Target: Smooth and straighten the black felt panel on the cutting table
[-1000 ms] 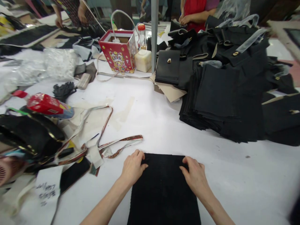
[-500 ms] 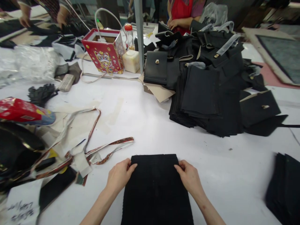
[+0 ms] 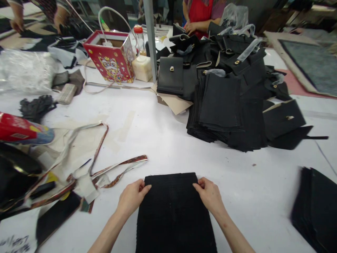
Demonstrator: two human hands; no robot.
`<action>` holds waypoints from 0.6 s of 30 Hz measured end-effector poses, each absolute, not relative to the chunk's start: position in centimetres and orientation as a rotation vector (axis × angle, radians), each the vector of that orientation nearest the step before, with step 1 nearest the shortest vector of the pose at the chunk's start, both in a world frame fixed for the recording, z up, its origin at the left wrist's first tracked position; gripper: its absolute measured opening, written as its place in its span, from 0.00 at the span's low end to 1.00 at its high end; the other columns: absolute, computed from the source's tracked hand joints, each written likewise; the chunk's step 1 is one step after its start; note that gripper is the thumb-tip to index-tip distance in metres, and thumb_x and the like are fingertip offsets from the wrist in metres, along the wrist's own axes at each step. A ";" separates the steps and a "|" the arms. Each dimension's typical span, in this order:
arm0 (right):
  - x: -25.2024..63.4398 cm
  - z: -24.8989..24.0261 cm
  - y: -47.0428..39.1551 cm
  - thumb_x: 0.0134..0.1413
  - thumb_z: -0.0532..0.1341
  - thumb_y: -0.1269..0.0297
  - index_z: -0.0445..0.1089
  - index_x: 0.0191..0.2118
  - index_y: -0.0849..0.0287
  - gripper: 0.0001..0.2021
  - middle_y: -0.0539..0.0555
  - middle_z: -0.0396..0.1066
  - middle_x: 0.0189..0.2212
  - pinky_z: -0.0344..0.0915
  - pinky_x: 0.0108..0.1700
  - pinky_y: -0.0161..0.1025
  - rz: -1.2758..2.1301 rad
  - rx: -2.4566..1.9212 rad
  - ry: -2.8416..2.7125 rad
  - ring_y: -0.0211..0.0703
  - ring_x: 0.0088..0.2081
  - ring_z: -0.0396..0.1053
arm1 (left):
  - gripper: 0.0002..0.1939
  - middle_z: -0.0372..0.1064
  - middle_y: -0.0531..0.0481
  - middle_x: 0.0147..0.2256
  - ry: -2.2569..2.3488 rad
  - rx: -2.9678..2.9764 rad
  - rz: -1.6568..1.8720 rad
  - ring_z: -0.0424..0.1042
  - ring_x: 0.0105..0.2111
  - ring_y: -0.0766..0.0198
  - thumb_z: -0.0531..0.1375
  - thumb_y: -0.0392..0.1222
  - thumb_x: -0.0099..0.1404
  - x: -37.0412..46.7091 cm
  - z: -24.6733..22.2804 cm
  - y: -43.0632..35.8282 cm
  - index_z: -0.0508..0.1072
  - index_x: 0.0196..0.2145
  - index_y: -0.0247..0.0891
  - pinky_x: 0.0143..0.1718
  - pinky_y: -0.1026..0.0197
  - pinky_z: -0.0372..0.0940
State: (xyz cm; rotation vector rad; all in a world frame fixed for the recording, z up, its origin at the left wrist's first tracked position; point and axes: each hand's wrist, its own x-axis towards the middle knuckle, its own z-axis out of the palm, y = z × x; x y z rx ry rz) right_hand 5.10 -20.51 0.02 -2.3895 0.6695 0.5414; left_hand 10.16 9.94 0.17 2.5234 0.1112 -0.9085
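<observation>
A black fabric piece (image 3: pixel 173 214) lies on the white table (image 3: pixel 158 144) at the bottom centre, its lower end cut off by the frame. My left hand (image 3: pixel 133 198) pinches its upper left corner between thumb and bent fingers. At the upper right corner my right hand (image 3: pixel 209 196) has the same kind of pinch, thumb on top of the fabric. The far edge runs nearly straight between both hands.
A pile of black bag parts (image 3: pixel 221 102) spreads at the upper right, another black stack (image 3: pixel 316 207) at the lower right. Left are ribbon scraps (image 3: pixel 126 161), a red packet (image 3: pixel 18 130) and a red box (image 3: pixel 107 59). Across the table, other people's hands are at work.
The view has shifted slightly, so most things appear a little further left. Both hands keep their pinch on the black fabric piece, which looks unchanged.
</observation>
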 end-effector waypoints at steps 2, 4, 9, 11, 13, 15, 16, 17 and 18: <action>4.9 0.3 -20.3 0.56 0.59 0.60 0.64 0.29 0.53 0.06 0.47 0.70 0.25 0.56 0.34 0.41 0.562 -2.428 0.652 0.47 0.31 0.68 | 0.16 0.68 0.56 0.23 0.132 2.550 -0.908 0.66 0.27 0.64 0.53 0.55 0.63 10.2 0.6 9.9 0.64 0.26 0.42 0.27 0.62 0.49; 4.7 0.6 -19.9 0.57 0.57 0.60 0.62 0.33 0.53 0.04 0.48 0.69 0.27 0.56 0.33 0.41 0.546 -2.496 0.618 0.47 0.32 0.68 | 0.12 0.68 0.57 0.24 0.160 2.583 -0.866 0.68 0.28 0.63 0.55 0.54 0.61 10.2 1.2 9.7 0.65 0.32 0.43 0.27 0.62 0.49; 4.7 0.3 -19.7 0.59 0.54 0.64 0.59 0.48 0.52 0.11 0.53 0.64 0.43 0.60 0.39 0.43 0.389 -2.643 0.374 0.48 0.41 0.66 | 0.16 0.70 0.57 0.32 0.019 2.669 -0.763 0.69 0.30 0.64 0.59 0.48 0.59 10.7 2.3 9.6 0.63 0.44 0.48 0.28 0.62 0.49; 5.1 0.1 -19.9 0.57 0.53 0.67 0.59 0.48 0.52 0.13 0.53 0.62 0.43 0.60 0.43 0.43 0.401 -2.629 0.273 0.48 0.42 0.66 | 0.14 0.71 0.55 0.37 -0.060 2.699 -0.789 0.69 0.32 0.64 0.60 0.47 0.58 11.2 2.4 9.5 0.64 0.43 0.48 0.29 0.62 0.49; 5.7 0.2 -20.0 0.55 0.54 0.69 0.61 0.45 0.52 0.12 0.53 0.62 0.42 0.60 0.43 0.44 0.429 -2.610 0.237 0.48 0.41 0.65 | 0.12 0.70 0.54 0.40 -0.119 2.714 -0.826 0.70 0.34 0.62 0.60 0.46 0.58 11.8 2.3 9.4 0.65 0.40 0.46 0.29 0.61 0.50; 6.3 0.6 -20.1 0.52 0.56 0.71 0.63 0.41 0.53 0.10 0.53 0.62 0.40 0.59 0.42 0.44 0.440 -2.602 0.227 0.47 0.40 0.65 | 0.10 0.70 0.54 0.39 -0.154 2.725 -0.875 0.70 0.36 0.60 0.60 0.45 0.57 12.3 2.2 9.2 0.66 0.37 0.45 0.29 0.60 0.49; 6.5 0.8 -20.0 0.51 0.56 0.72 0.64 0.39 0.53 0.09 0.52 0.63 0.39 0.58 0.42 0.44 0.433 -2.598 0.219 0.47 0.40 0.65 | 0.09 0.70 0.54 0.39 -0.166 2.733 -0.896 0.70 0.35 0.60 0.60 0.45 0.57 12.5 2.2 9.1 0.66 0.35 0.44 0.28 0.60 0.49; 6.6 1.0 -19.9 0.49 0.56 0.73 0.64 0.36 0.53 0.09 0.52 0.63 0.39 0.57 0.42 0.44 0.417 -2.600 0.206 0.47 0.40 0.64 | 0.08 0.70 0.54 0.38 -0.184 2.742 -0.905 0.70 0.35 0.59 0.60 0.45 0.57 12.6 2.3 8.9 0.65 0.34 0.44 0.28 0.60 0.49; 6.6 1.2 -19.8 0.48 0.56 0.75 0.63 0.34 0.54 0.09 0.52 0.64 0.38 0.56 0.42 0.44 0.396 -2.605 0.187 0.48 0.41 0.64 | 0.07 0.70 0.53 0.38 -0.210 2.755 -0.896 0.70 0.34 0.59 0.60 0.45 0.57 12.6 2.3 8.8 0.65 0.33 0.44 0.28 0.59 0.50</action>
